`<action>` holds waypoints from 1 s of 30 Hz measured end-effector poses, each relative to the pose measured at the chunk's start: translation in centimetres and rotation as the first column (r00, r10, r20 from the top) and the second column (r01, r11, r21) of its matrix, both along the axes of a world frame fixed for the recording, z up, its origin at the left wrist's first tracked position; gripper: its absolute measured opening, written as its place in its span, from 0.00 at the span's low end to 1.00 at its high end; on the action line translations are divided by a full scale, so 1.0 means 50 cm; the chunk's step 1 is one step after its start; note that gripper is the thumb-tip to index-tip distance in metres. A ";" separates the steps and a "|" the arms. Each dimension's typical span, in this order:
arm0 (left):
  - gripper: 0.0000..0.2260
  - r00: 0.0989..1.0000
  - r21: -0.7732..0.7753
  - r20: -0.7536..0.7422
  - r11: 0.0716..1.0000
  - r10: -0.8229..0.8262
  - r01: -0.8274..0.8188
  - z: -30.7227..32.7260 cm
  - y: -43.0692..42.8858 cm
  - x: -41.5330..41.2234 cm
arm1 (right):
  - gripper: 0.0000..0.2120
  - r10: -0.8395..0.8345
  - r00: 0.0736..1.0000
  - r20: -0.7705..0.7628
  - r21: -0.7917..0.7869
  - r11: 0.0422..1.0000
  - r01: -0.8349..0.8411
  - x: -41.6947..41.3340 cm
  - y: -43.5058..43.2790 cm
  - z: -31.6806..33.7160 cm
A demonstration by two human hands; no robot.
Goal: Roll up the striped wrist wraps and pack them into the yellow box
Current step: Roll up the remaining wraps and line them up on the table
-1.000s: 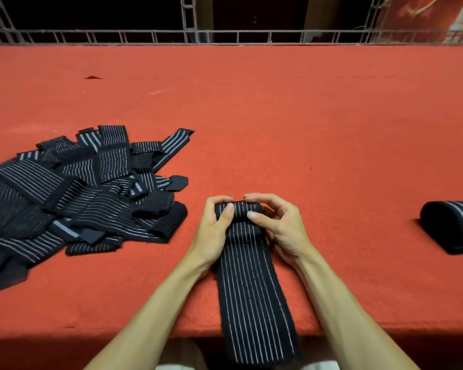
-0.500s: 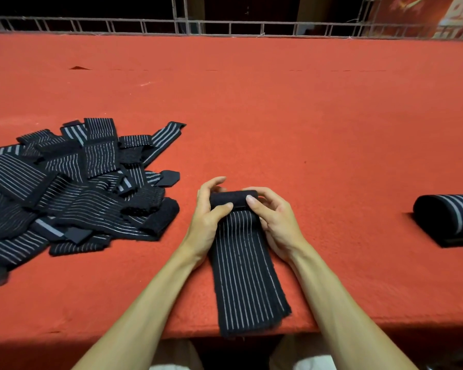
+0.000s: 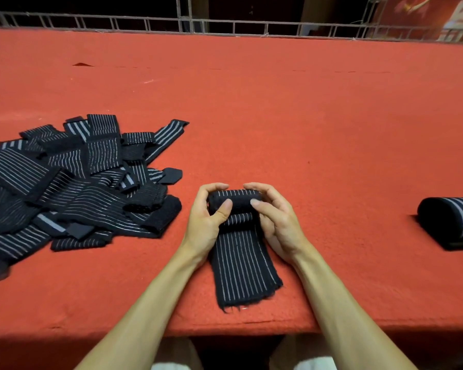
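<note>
- Both hands are on the job: the left hand and right hand are each curled round an end of the striped wrist wrap, thumbs pressing the near face of the roll and fingers hooked over its top.
- The rolled part sits at 12 o'clock of the wrap's flat tail, which runs back toward 6 o'clock and ends in a frayed edge just short of the red table lip.
- I'd say this roll is past halfway, with a short stretch of tail left.
- To do it well: turn both ends together, so the stripes land on the stripes and the roll doesn't cone out to one side.
- Thumbs should tuck each turn down tight before the fingers walk over; elastic fabric like this looks springy and will loosen if let go.
- Mind that frayed end: it wants pinning flat on the last turn.
- The loose pile waits at 9 o'clock, and a finished roll lies at 3 o'clock, well apart.
- The yellow box is not in sight, so packing is a way off.
</note>
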State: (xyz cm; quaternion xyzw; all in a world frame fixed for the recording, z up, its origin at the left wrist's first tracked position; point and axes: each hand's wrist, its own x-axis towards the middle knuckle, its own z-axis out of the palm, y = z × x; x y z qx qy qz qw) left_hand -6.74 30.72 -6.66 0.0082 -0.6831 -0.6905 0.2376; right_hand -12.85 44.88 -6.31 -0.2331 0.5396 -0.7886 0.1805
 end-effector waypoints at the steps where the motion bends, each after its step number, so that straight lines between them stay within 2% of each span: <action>1: 0.13 1.000 0.002 -0.011 1.000 -0.016 0.016 0.000 -0.002 0.000 | 0.17 -0.025 1.000 0.006 0.021 0.999 0.024 -0.001 -0.004 -0.001; 5: 0.17 0.996 -0.002 -0.009 0.996 -0.085 0.085 0.000 -0.001 0.001 | 0.22 -0.094 0.994 -0.063 0.182 0.978 0.104 0.004 -0.014 -0.002; 10: 0.24 0.990 -0.159 0.066 0.978 -0.125 0.134 -0.002 0.004 -0.001 | 0.08 -0.101 0.976 -0.193 0.278 0.949 0.153 0.007 -0.012 -0.002; 13: 0.23 0.988 -0.182 0.080 0.972 -0.136 0.149 -0.005 0.003 -0.003 | 0.03 -0.092 0.986 -0.138 0.229 0.966 0.122 0.004 -0.009 -0.003; 16: 0.19 0.990 -0.145 0.109 0.983 -0.094 0.109 -0.005 0.003 -0.006 | 0.05 -0.041 0.999 -0.012 0.098 0.994 0.042 0.006 -0.006 -0.001; 19: 0.22 0.988 -0.090 0.131 0.991 -0.088 0.100 0.001 0.009 -0.008 | 0.07 0.004 1.000 -0.008 0.016 1.000 -0.004 0.005 -0.004 0.000; 22: 0.20 0.984 -0.074 0.122 0.987 -0.133 0.143 0.005 0.013 -0.008 | 0.08 0.029 0.999 -0.031 -0.041 0.999 -0.030 0.004 -0.001 0.003; 27: 0.12 0.983 -0.041 0.122 0.989 -0.136 0.142 0.008 0.014 -0.005 | 0.05 0.027 0.998 -0.052 0.015 1.000 -0.026 0.004 -0.004 -0.002; 30: 0.12 0.989 -0.016 0.091 0.992 -0.119 0.121 0.008 0.014 -0.002 | 0.15 -0.090 0.991 -0.102 0.174 0.979 0.107 0.004 -0.016 -0.011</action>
